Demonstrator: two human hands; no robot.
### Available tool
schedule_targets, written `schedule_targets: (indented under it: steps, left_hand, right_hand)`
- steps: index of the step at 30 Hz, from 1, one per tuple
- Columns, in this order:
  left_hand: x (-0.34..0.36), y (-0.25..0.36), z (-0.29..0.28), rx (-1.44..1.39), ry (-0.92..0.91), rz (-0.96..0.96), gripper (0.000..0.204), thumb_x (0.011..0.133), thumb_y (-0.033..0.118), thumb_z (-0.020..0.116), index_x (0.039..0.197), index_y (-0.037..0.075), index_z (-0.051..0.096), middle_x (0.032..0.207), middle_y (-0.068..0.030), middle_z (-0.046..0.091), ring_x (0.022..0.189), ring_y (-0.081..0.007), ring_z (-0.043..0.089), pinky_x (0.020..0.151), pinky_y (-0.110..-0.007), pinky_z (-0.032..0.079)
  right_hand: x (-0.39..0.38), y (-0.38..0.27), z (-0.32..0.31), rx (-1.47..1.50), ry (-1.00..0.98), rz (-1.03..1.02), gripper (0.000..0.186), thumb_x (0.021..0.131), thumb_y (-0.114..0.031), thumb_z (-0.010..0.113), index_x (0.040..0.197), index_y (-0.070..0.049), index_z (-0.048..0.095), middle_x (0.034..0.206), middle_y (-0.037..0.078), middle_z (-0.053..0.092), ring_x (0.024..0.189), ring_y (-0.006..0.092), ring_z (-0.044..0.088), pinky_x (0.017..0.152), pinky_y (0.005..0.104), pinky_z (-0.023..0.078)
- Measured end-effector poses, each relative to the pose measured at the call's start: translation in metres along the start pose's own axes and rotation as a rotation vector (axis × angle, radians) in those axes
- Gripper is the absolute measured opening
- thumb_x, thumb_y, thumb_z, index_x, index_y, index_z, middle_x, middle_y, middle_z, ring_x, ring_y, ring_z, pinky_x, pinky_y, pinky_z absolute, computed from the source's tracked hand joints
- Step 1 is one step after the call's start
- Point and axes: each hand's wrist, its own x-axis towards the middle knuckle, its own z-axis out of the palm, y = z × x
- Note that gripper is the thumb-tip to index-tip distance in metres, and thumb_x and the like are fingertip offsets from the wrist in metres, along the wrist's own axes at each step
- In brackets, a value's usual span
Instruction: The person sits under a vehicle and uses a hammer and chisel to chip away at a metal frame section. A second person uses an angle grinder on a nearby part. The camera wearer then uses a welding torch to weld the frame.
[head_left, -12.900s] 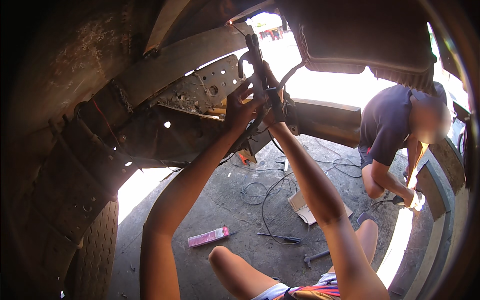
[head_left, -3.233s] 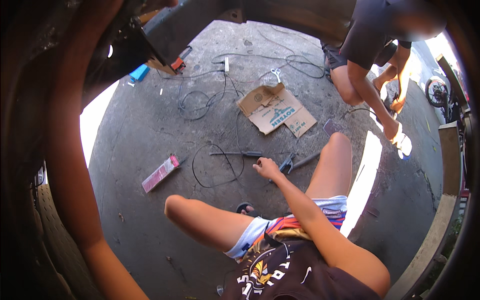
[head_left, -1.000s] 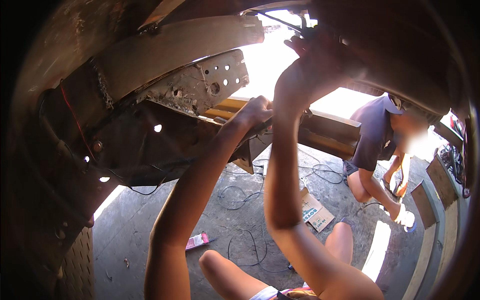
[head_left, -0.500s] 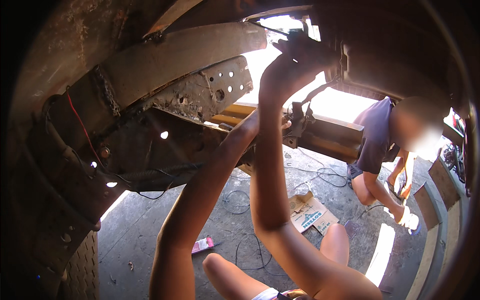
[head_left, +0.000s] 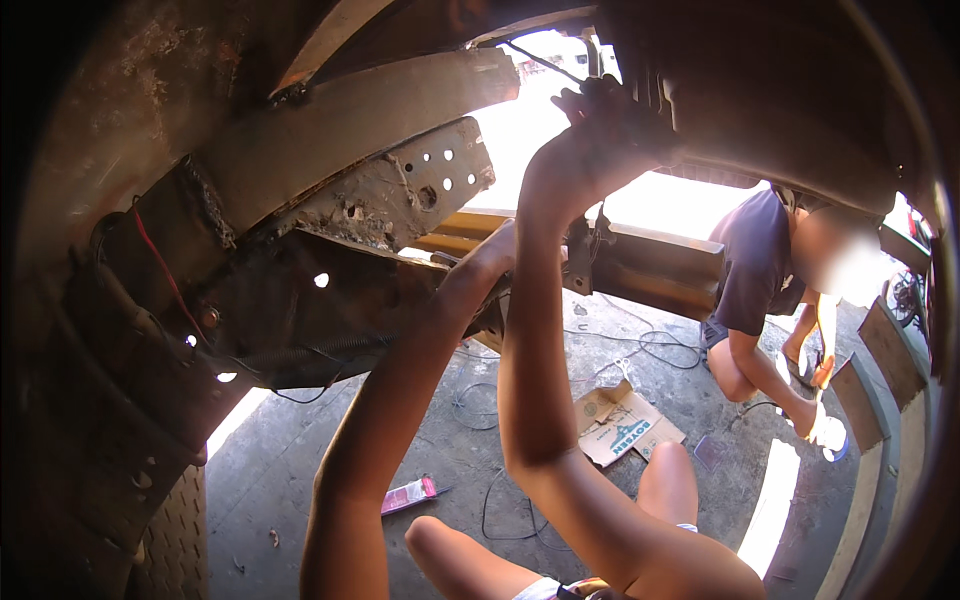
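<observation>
I am under a rusty steel vehicle frame. My right hand is raised to the dark assembly at the top centre, beside a thin dark rod; its fingers are in shadow and what they may hold cannot be made out. Below it, my left hand reaches to the frame next to a small dark bracket with wires, largely hidden behind my right forearm. A perforated plate is above my left hand, and a black corrugated hose runs along the frame.
A co-worker crouches at the right, working low by curved metal pieces. On the concrete floor lie cables, torn cardboard and a pink package. A dark panel hangs overhead at the right.
My right hand was down by the floor tools earlier and is now raised overhead. In the last second, my left hand has shifted slightly down and left, behind my right forearm.
</observation>
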Motion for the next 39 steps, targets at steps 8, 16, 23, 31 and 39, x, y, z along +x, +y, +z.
schedule_targets:
  steps: [8,16,23,31,39]
  left_hand:
    - [-0.007,0.003,-0.003,-0.01,0.04,0.015,0.038,0.092,0.036,0.065,0.104,0.0,0.072,0.086,-0.0086,0.071,0.074,-0.0148,0.068,0.068,-0.029,0.054]
    - [0.001,0.004,0.001,-0.011,0.153,0.076,0.04,0.092,0.038,0.067,0.106,0.001,0.072,0.09,-0.0083,0.072,0.077,-0.0147,0.069,0.07,-0.028,0.054]
    - [0.007,0.005,0.009,-0.002,0.29,0.124,0.042,0.091,0.04,0.068,0.108,0.001,0.071,0.093,-0.008,0.072,0.08,-0.0146,0.069,0.072,-0.028,0.054]
    - [0.005,-0.004,0.015,0.056,0.461,0.2,0.044,0.091,0.042,0.069,0.109,0.002,0.071,0.096,-0.0078,0.073,0.083,-0.0145,0.069,0.074,-0.027,0.054]
    - [0.004,-0.018,-0.007,0.157,0.737,0.271,0.046,0.091,0.044,0.07,0.111,0.002,0.071,0.1,-0.0075,0.073,0.086,-0.0144,0.07,0.076,-0.026,0.053]
  right_hand:
    - [-0.012,0.001,-0.002,-0.365,-0.059,-0.189,0.016,0.086,0.003,0.063,0.101,-0.001,0.066,0.111,0.01,0.043,0.104,0.0219,0.05,0.075,0.0279,0.058]
    - [0.01,-0.009,0.001,-0.148,-0.292,-0.211,0.027,0.09,0.009,0.056,0.113,-0.003,0.06,0.117,0.011,0.047,0.089,0.0225,0.064,0.074,0.03,0.059]
    - [0.011,-0.044,-0.017,-0.273,-0.65,-0.226,0.028,0.092,0.002,0.063,0.118,-0.003,0.054,0.103,0.015,0.067,0.091,0.0276,0.069,0.079,0.0346,0.054]
    - [0.02,-0.083,-0.066,-0.166,-1.035,-0.158,0.03,0.085,0.003,0.062,0.115,-0.002,0.061,0.115,0.014,0.066,0.108,0.0297,0.059,0.09,0.04,0.051]
    - [0.017,-0.08,-0.076,-0.393,-1.211,-0.453,0.027,0.075,-0.015,0.064,0.099,-0.017,0.076,0.107,0.008,0.065,0.091,0.0249,0.069,0.077,0.0376,0.058]
